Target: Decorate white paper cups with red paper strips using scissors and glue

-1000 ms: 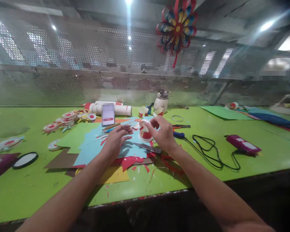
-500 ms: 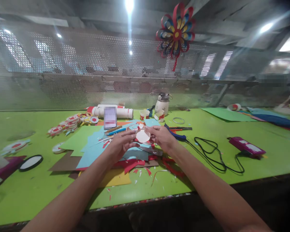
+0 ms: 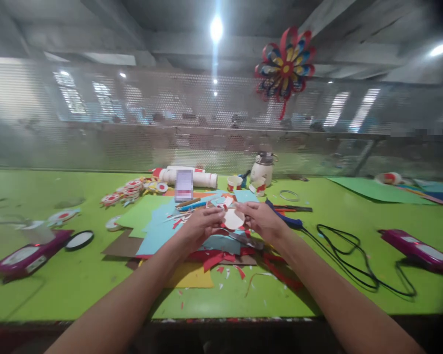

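Between my two hands is a white round paper disc [image 3: 234, 219], with small red and white pieces around its edge. My left hand [image 3: 203, 223] pinches its left side with the fingertips. On the opposite side my right hand [image 3: 262, 219] grips the rim between thumb and fingers. Below the disc lie scissors [image 3: 248, 240], partly hidden by my right hand. Light blue paper [image 3: 157, 236] spreads under my hands, with blue and brown pens [image 3: 192, 204] just beyond. Cut red paper scraps [image 3: 216, 258] lie nearer to me.
Paper cups [image 3: 235, 183], a bottle [image 3: 262, 168] and white stacked cups [image 3: 188, 177] stand at the back. A phone [image 3: 184, 185] leans there. Decorated discs [image 3: 133, 189] pile up left. A blue glue gun [image 3: 286, 219] trails its cord to a purple power strip [image 3: 415, 250].
The view has turned a little left and up, so everything sits farther right and lower. Both hands stay at the disc, which keeps about the same place over the papers.
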A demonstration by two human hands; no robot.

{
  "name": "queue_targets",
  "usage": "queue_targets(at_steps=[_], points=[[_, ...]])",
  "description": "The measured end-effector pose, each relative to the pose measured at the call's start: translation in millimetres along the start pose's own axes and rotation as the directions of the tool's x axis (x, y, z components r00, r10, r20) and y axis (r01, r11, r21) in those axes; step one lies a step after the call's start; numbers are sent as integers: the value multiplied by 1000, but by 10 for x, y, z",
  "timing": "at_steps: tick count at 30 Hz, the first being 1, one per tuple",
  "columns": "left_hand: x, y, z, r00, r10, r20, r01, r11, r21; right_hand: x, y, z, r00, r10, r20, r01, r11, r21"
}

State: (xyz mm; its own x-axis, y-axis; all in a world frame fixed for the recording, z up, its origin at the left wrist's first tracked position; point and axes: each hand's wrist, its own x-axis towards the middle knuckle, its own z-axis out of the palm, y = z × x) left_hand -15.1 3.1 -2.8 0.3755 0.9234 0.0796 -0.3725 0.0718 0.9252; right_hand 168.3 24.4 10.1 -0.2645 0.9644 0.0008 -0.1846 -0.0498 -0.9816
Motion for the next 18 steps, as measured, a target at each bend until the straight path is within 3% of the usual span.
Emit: queue_targets(at_steps=[6,18], points=[[28,-21,-10,999,12,-37,-11,1000,25,12,32,14,1000,-9,27,10,1000,-24],[61,-107,-32,998,28,-56,-25,998,53,12,76,60,984,-104,-147,74,977,-198]])
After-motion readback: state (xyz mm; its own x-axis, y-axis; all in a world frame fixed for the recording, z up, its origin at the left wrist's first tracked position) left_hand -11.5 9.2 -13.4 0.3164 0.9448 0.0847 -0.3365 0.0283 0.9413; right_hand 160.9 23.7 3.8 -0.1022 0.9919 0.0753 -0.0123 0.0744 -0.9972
